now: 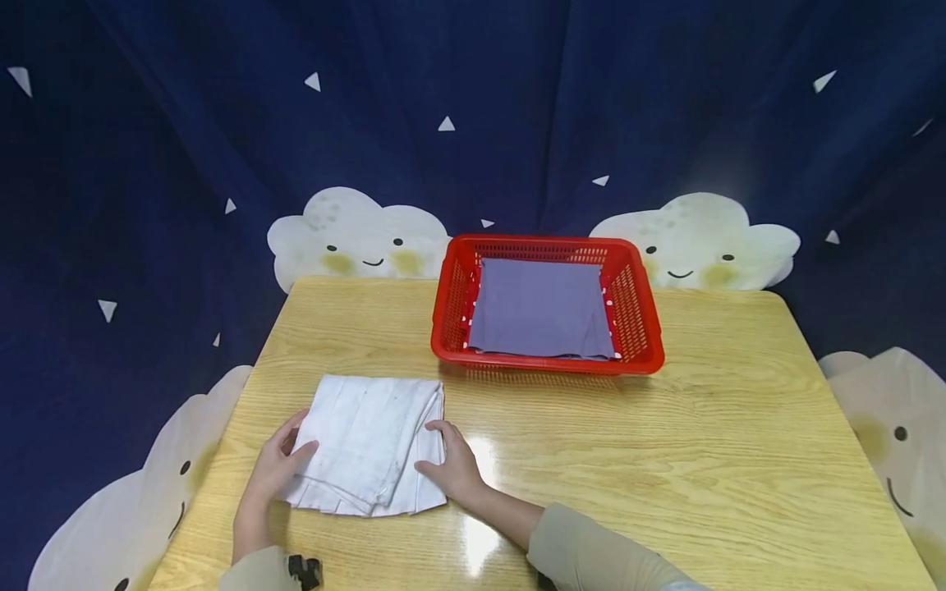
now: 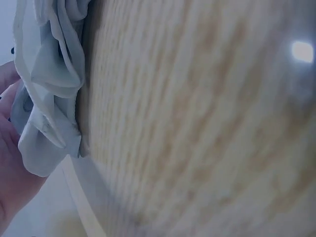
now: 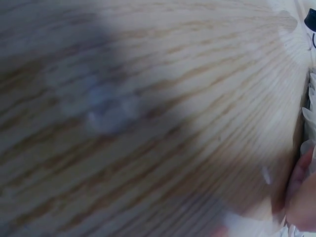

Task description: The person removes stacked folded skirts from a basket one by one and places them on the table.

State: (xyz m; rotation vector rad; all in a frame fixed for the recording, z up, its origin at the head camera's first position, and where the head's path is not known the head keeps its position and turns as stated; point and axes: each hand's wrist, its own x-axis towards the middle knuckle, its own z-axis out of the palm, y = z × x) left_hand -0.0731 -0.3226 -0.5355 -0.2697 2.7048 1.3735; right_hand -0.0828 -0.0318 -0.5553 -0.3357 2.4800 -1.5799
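Observation:
A folded white pleated skirt [image 1: 362, 435] lies on the left part of the table, its pleated hem fanning toward the person. At its left side my left hand [image 1: 272, 468] grips the edge, thumb over the top and fingers at the side. My right hand [image 1: 458, 469] holds the right edge between thumb and fingers. Layered folds of the skirt [image 2: 54, 74] hang beside the left hand [image 2: 15, 168] in the left wrist view. Only a strip of the pleats and part of the right hand [image 3: 303, 202] show in the right wrist view.
Behind and to the right stands a red plastic basket [image 1: 438, 328] with perforated walls. A folded purple-grey cloth [image 1: 543, 308] lies in it, over a red cloth with white dots [image 1: 610, 316]. The wooden table [image 1: 739, 443] ends at a dark blue curtain [image 1: 517, 98] with cloud prints.

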